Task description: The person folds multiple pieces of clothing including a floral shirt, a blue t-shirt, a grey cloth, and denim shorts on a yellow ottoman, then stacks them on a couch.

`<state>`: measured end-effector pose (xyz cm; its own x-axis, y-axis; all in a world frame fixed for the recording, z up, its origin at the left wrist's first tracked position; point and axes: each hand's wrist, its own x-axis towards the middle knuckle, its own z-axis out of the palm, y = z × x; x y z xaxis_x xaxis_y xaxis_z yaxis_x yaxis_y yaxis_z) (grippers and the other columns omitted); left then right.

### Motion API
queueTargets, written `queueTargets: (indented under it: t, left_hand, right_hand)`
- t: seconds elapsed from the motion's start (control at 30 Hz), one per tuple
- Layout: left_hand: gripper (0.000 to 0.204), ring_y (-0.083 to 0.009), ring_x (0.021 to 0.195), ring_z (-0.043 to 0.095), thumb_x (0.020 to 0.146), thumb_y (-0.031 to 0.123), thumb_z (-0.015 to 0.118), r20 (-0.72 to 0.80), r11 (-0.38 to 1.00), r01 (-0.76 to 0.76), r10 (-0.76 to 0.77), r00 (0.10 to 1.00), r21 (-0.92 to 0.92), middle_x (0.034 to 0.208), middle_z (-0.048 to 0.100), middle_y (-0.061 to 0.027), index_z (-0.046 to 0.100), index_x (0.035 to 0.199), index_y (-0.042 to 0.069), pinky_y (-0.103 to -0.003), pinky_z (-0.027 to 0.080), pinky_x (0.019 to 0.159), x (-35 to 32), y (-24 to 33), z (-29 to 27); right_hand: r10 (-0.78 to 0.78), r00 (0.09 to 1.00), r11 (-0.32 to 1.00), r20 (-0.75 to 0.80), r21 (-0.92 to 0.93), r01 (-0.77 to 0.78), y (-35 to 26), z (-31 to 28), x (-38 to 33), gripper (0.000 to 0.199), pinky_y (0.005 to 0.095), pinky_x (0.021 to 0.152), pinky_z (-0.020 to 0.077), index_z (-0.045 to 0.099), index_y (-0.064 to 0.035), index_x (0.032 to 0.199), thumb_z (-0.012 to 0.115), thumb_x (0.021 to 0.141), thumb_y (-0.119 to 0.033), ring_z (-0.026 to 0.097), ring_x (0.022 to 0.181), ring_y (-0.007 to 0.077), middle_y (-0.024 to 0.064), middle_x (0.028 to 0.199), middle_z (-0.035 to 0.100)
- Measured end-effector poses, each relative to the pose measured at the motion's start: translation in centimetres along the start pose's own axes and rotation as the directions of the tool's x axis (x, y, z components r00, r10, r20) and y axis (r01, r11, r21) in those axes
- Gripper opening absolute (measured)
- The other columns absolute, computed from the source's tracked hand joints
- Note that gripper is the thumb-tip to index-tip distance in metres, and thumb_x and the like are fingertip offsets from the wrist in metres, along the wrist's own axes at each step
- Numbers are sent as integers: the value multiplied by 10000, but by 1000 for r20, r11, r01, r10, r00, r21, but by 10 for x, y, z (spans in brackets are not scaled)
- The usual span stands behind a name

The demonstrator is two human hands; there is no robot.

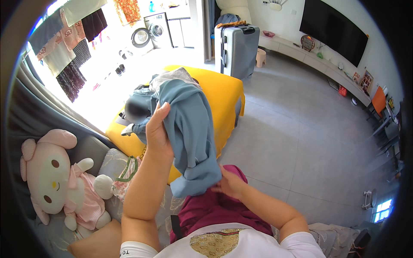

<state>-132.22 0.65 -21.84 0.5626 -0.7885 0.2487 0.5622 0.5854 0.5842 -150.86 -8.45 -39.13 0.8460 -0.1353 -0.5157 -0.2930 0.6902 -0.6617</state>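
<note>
Above maroon trousers (202, 213), blue garment (188, 129) lengthwise forward, left fingers (160, 114) clasping it, right fingers (220, 185) at near end (grip unclear).

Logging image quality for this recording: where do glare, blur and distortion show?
Head view: glare whites out the floor near the washing machine; same view: fisheye bends the wall shelf and black rims the frame; same view: a round patch left of the blue garment is blurred.
</note>
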Motion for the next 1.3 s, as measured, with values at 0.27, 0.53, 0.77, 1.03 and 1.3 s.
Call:
queueTargets:
  t: [0.27, 0.53, 0.77, 1.03, 1.3]
  left_hand:
    - [364, -182, 932, 614, 985, 347, 434, -122, 800, -166, 285, 951, 576, 1009, 646, -91, 578, 1067, 23, -356, 479, 849, 1, 101, -35]
    - [250, -89, 660, 541, 874, 242, 594, -224, 478, 90, 233, 946, 874, 804, 608, -16, 632, 975, 16, -208, 399, 525, 10, 159, -81]
    - [326, -131, 794, 605, 941, 314, 520, -5, 494, -194, 372, 928, 847, 918, 633, -38, 571, 1105, 37, -279, 482, 701, 22, 141, -76]
    - [533, -176, 950, 593, 853, 303, 669, -404, -45, 407, 68, 912, 912, 1073, 624, -140, 531, 1222, -56, -279, 471, 830, -36, 36, -131]
    - [169, -191, 908, 622, 948, 184, 503, -344, 931, 119, 8, 939, 345, 990, 624, -71, 576, 1060, 80, -338, 515, 800, -3, 122, -143]
  right_hand:
    - [-574, 743, 784, -345, 29, 620, -171, -43, -15, 395, 352, 857, 482, 611, 3, 1020, 557, 921, -376, 612, 942, 202, 112, 1009, 647]
    - [-720, 674, 693, -165, -199, 693, -292, -50, -86, 266, 332, 776, 507, 605, -23, 1045, 665, 848, -191, 617, 839, 170, 77, 907, 638]
    - [-849, 469, 519, -243, -224, 825, -312, -35, -116, 314, 325, 775, 512, 578, -22, 1097, 666, 855, -202, 607, 832, 157, 66, 913, 623]
    - [-631, 755, 754, -179, -371, 543, -253, -31, -54, 292, 281, 754, 508, 571, -22, 1200, 528, 919, -86, 611, 825, 138, 72, 933, 635]
    - [-913, 391, 401, -119, -441, 803, -308, -48, -82, 246, 263, 792, 482, 640, -50, 1127, 535, 914, -113, 607, 852, 124, 54, 963, 661]
